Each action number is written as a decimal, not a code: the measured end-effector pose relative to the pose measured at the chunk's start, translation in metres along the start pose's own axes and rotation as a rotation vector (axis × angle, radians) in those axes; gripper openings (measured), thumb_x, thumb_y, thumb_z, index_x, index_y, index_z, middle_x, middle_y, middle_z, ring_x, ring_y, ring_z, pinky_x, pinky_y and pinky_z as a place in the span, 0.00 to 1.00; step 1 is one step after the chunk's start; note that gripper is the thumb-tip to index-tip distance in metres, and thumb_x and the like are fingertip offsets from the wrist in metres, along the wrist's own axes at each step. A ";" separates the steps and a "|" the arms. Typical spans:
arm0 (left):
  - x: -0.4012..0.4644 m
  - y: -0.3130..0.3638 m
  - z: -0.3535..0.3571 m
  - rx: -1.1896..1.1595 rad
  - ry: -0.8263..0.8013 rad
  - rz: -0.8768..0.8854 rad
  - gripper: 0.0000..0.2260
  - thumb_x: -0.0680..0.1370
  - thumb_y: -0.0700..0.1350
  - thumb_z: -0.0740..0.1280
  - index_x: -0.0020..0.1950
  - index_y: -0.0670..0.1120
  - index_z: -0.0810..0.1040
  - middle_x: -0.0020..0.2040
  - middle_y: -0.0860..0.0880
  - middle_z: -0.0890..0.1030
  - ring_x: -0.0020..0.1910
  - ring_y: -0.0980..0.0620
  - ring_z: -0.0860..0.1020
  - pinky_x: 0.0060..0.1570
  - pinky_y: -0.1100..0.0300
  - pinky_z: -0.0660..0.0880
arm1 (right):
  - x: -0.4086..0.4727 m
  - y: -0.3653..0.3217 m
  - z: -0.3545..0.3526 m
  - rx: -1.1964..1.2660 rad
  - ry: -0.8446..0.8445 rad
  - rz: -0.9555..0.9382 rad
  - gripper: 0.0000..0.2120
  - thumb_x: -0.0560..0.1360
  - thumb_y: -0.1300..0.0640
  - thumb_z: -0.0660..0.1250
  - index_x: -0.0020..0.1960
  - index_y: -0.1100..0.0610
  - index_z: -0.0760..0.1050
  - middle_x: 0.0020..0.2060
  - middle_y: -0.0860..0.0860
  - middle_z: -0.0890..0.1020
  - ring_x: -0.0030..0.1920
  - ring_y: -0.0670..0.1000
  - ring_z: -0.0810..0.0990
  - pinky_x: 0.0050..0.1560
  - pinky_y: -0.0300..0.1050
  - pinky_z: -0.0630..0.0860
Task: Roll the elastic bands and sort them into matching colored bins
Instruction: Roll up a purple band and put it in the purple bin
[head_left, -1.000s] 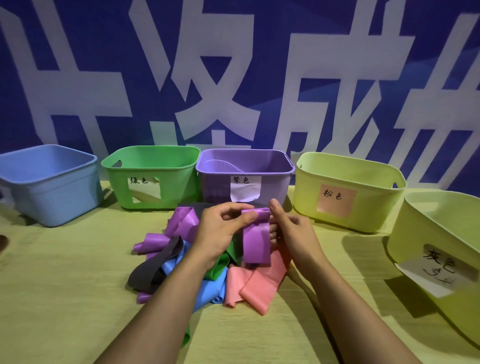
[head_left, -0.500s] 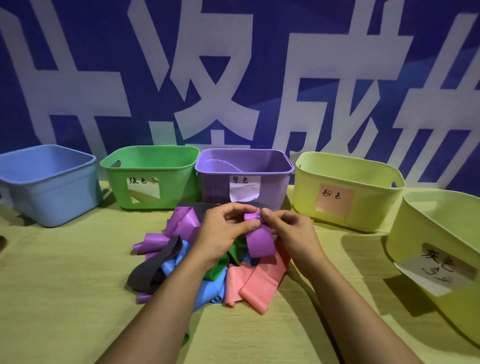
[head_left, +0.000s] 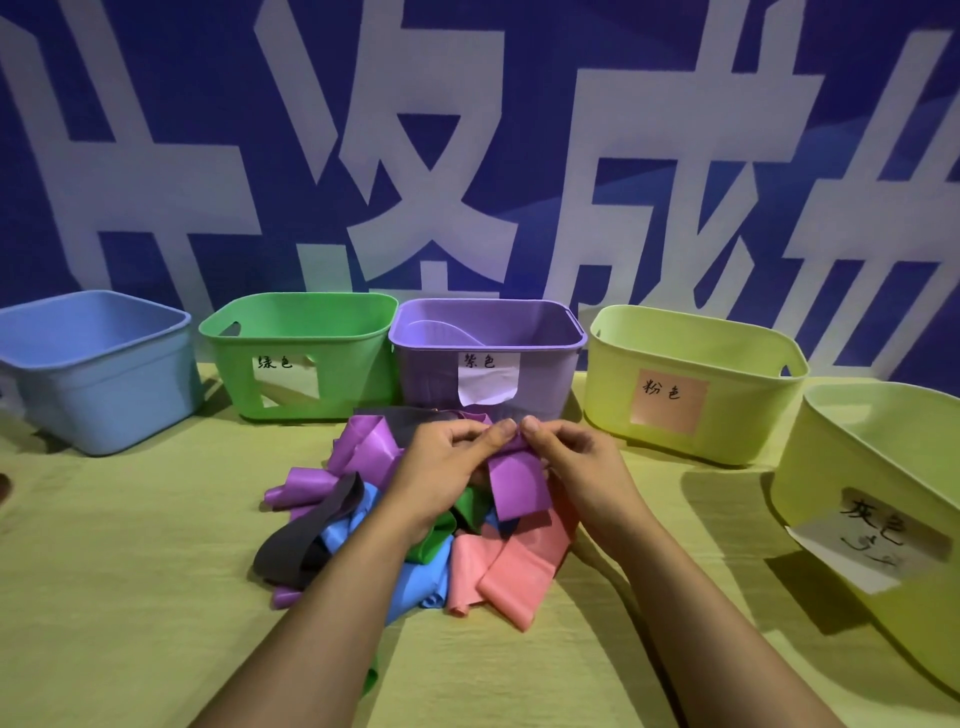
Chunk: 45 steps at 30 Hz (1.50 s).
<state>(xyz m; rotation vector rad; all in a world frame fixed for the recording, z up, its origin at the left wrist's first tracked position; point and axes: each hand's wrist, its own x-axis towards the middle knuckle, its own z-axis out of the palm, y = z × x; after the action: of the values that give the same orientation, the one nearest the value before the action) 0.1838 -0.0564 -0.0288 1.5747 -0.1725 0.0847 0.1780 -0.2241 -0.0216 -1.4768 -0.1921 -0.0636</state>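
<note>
**Both hands pinch a purple band above the pile**

Head view: just above the centre of the frame, the left hand (head_left: 447, 467) and the right hand (head_left: 576, 467) meet with thumbs nearly touching. Both have curled fingers pinching the top of a purple band (head_left: 519, 486), whose upper end is bunched between the fingertips while its free end hangs down as a flat flap.

Beneath the hands, in the middle of the frame, lies a pile of bands (head_left: 415, 519) on the yellow-green tablecloth (head_left: 130, 597). In it are more purple bands (head_left: 363, 447) at the upper left, a dark grey band (head_left: 311, 530) on the left, a blue band (head_left: 415, 582) toward the bottom, a green band (head_left: 467, 506) partly hidden under the wrists, and pink bands (head_left: 509, 571) at the lower right.

Behind the pile a row of bins runs across the frame: a blue bin (head_left: 98, 374) at far left, a green bin (head_left: 301, 358) with a label, a purple bin (head_left: 488, 358) with a white paper label directly behind the hands, a yellow-green bin (head_left: 691, 384) with a pink label, and a second yellow-green bin (head_left: 872, 499) at the right edge with a pale label. Something pale purple shows inside the purple bin. A blue banner (head_left: 467, 130) with large white characters fills the upper half.
</note>
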 end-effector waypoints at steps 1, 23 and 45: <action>0.000 0.000 0.000 0.004 0.004 0.006 0.17 0.70 0.61 0.75 0.48 0.49 0.89 0.48 0.43 0.88 0.47 0.50 0.84 0.55 0.46 0.79 | -0.001 -0.001 0.001 0.032 0.001 0.016 0.15 0.77 0.51 0.71 0.49 0.65 0.84 0.37 0.53 0.85 0.37 0.46 0.80 0.37 0.36 0.76; 0.004 0.000 -0.001 -0.102 0.064 0.102 0.10 0.74 0.35 0.76 0.52 0.46 0.85 0.50 0.47 0.88 0.51 0.54 0.85 0.50 0.65 0.79 | -0.003 -0.004 -0.001 0.033 0.023 0.090 0.08 0.73 0.57 0.76 0.46 0.62 0.87 0.46 0.69 0.84 0.42 0.57 0.79 0.43 0.48 0.76; -0.005 0.011 0.005 -0.131 -0.013 0.025 0.13 0.73 0.50 0.74 0.54 0.44 0.83 0.45 0.50 0.87 0.44 0.57 0.84 0.43 0.66 0.78 | -0.004 -0.011 0.000 0.097 0.068 0.105 0.12 0.70 0.51 0.76 0.42 0.60 0.85 0.31 0.54 0.82 0.29 0.46 0.75 0.33 0.37 0.74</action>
<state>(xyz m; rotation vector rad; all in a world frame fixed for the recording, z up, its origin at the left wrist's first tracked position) 0.1768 -0.0616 -0.0185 1.4426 -0.2042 0.0805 0.1722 -0.2258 -0.0115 -1.3841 -0.0610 -0.0192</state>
